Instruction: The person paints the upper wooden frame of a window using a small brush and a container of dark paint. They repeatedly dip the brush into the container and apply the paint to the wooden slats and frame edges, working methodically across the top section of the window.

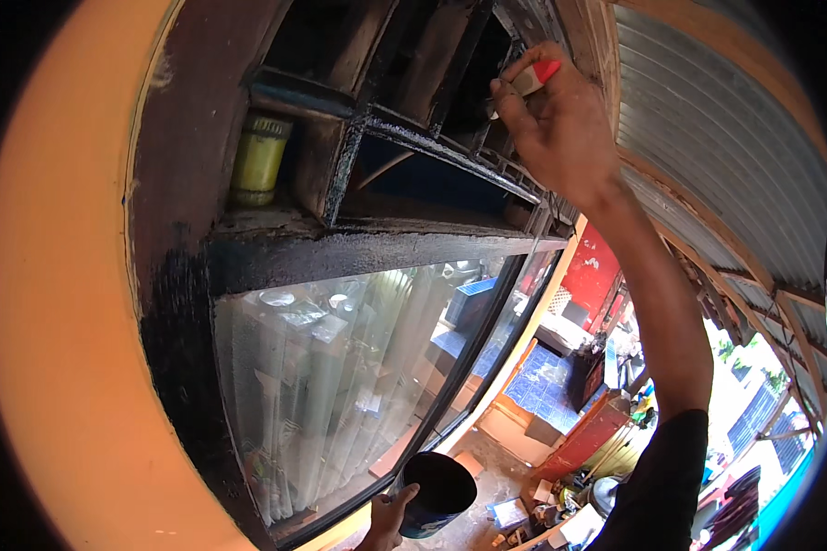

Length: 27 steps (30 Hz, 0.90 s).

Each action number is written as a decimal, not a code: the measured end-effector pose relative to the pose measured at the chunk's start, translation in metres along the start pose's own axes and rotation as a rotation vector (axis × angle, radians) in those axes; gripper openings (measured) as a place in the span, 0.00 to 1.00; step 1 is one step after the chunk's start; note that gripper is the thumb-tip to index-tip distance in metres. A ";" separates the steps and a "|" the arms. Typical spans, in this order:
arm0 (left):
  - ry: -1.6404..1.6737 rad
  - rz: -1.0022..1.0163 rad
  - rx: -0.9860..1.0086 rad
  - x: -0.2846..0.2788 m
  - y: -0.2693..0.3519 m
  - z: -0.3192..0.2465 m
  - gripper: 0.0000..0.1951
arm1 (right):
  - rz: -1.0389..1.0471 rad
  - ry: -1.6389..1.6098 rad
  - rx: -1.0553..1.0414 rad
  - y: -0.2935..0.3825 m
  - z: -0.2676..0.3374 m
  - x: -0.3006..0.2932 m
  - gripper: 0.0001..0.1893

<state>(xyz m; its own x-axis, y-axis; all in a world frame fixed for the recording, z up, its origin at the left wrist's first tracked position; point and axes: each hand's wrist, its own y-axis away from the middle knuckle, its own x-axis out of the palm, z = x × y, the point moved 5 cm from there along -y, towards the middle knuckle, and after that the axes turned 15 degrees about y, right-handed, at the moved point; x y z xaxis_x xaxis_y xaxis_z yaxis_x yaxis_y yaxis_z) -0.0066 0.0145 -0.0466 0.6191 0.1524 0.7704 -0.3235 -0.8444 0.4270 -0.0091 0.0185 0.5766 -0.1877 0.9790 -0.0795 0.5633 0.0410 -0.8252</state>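
My right hand (568, 131) is raised to the upper part of a wooden window frame and grips a paintbrush by its handle (537, 77), which has a red end. The bristles are mostly hidden by the fingers and the dark frame. Down at the bottom, my left hand (389, 513) holds a small dark can (437, 496) by its rim; its inside looks black. Black paint covers much of the window frame (386, 251), while the upper left post (193, 103) is brown. A yellow-green cylindrical container (258, 160) stands in an opening of the frame.
Below the crossbar is a glass pane (331, 386) with a curtain behind it. An orange wall (62, 275) borders the frame at left. Corrugated metal roofing (717, 138) on wooden beams hangs overhead at right. Lower right, a red wooden cabinet (582, 437) and assorted clutter stand on the floor.
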 end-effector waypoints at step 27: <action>-0.127 0.118 0.209 -0.004 0.004 -0.018 0.21 | 0.672 -0.123 -0.291 -0.008 -0.009 -0.028 0.14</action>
<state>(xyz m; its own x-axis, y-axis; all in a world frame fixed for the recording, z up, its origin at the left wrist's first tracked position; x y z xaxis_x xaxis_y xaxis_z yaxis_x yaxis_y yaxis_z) -0.0234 0.0200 -0.0398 0.6750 -0.0083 0.7378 -0.2523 -0.9422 0.2202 -0.0010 -0.0072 0.5908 0.1933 0.7832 -0.5910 0.7760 -0.4907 -0.3963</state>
